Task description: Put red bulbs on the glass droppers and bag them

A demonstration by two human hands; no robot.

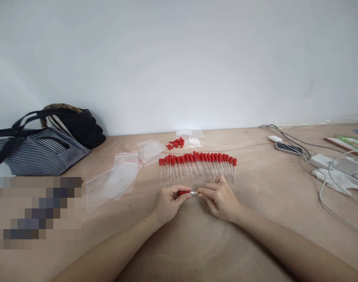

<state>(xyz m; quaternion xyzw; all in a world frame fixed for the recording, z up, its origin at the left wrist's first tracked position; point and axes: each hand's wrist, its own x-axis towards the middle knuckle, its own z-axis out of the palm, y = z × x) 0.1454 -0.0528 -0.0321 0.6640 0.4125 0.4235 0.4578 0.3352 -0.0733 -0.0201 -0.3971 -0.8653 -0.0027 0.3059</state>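
Bulb-to-tube fitting in hand at the lower centre of the frame

The left hand (168,201) pinches a red bulb (183,192) between thumb and fingers. The right hand (220,197) grips a clear tube (193,192), its fingertips closed near the tube's far end. The two parts lie in line between the hands, low over the table (269,203), below a row of droppers (201,157) at the centre of the frame. The step is judged to be the seating of the bulb on the tube; whether it is fully home cannot be told, the fingers covering much of both parts. The next move would call for straight, even pressure without bending the slender tube. Loose red bulbs (175,144) and loose clear tubes (193,142) remain above the row, so the work is judged unfinished
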